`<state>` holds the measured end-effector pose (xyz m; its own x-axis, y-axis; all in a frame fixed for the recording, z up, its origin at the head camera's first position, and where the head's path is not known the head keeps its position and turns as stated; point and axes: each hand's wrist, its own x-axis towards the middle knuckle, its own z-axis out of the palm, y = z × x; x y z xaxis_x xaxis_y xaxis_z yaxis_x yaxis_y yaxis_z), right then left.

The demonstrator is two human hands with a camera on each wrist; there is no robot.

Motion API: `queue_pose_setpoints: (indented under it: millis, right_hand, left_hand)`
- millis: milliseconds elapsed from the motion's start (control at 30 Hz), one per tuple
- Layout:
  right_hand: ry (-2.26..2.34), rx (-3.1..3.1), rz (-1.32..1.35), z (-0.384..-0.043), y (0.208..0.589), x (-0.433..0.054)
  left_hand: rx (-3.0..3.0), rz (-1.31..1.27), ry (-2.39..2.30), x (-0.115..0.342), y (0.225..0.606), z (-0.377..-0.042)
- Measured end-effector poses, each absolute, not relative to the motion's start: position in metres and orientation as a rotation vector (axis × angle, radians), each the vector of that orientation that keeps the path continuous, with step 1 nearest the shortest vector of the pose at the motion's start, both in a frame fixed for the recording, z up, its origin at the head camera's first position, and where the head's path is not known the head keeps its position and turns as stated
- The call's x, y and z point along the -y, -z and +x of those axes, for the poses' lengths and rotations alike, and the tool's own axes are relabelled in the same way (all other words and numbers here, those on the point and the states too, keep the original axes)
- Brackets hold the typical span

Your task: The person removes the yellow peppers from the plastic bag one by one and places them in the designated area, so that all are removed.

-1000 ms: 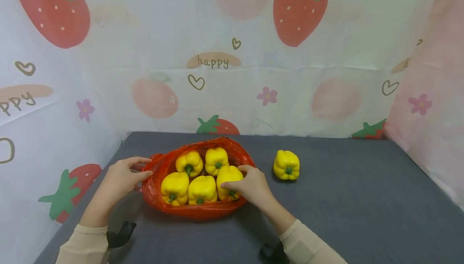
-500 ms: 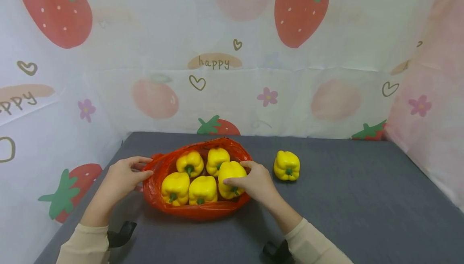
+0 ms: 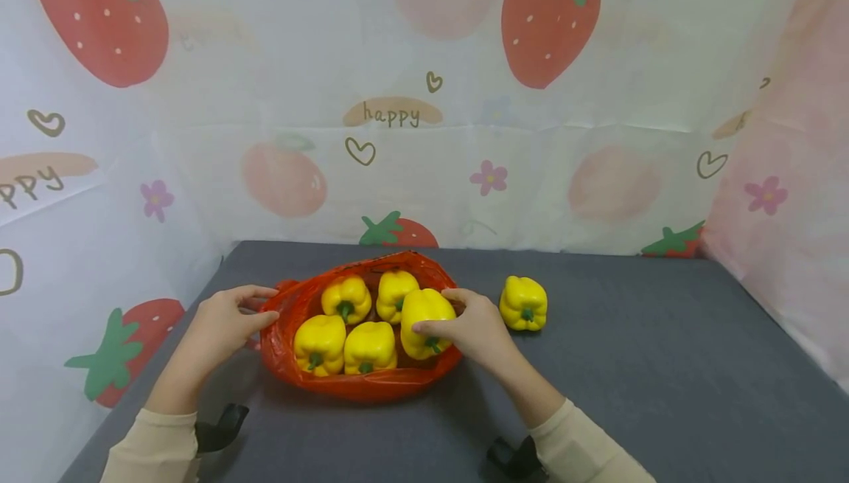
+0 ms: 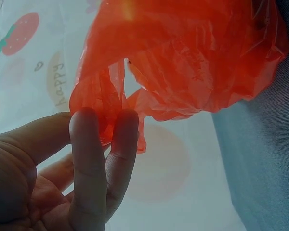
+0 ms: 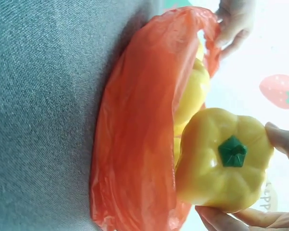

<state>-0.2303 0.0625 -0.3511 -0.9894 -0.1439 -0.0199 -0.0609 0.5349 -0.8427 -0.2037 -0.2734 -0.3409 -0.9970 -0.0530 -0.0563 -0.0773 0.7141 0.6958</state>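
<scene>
A red plastic bag (image 3: 281,354) lies with its mouth open, several yellow bell peppers inside, among them a front-left pepper (image 3: 320,344). My left hand (image 3: 221,329) pinches the bag's left edge; in the left wrist view its fingertips (image 4: 124,127) and thumb hold the thin red film. Over the bag's right side, my right hand (image 3: 479,329) grips a yellow bell pepper (image 5: 221,161) between thumb and fingers. Its green stem (image 5: 232,151) faces the right wrist camera. In that view the held pepper is at the bag's opening, overlapping the rim.
Another yellow bell pepper (image 3: 524,304) stands on the grey tabletop (image 3: 637,365), right of the bag. Behind the table hangs a white cloth backdrop (image 3: 424,195) printed with strawberries. Black straps (image 3: 222,430) hang by the wrists.
My right hand has lifted the right-hand pepper up and slightly rightward from its place among the others. The left hand keeps its place at the bag's edge.
</scene>
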Motion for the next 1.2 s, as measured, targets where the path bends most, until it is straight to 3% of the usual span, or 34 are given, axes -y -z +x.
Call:
queue_pose_setpoints:
  millis: [1200]
  right_hand:
    - [1.51,-2.584,-0.105,-0.224,0.339,-0.121]
  left_hand:
    - [-2.879,-0.124,-1.163,0.272,0.342,-0.205]
